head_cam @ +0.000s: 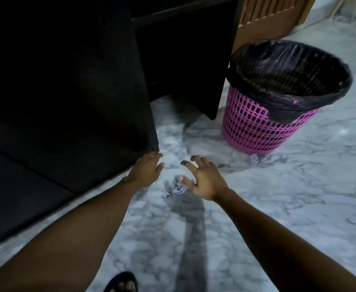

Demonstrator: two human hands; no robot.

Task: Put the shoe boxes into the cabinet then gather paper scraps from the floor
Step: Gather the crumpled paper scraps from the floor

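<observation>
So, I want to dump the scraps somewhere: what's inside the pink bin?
The pink bin holds a black liner bag, folded over its rim. Only the liner's far inner wall shows; the bottom is hidden behind the near rim.

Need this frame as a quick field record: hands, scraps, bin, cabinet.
left hand: open, at the cabinet's lower corner; contact unclear
right hand: open, fingers spread over the scraps, holding nothing
paper scraps: two small crumpled pieces on the floor between the hands
lone scrap: on the floor at the basket's base
basket: pink, upright, right of the cabinet
liner: black, folded over the rim
cabinet: dark, interior unreadable
floor: grey marble
</observation>
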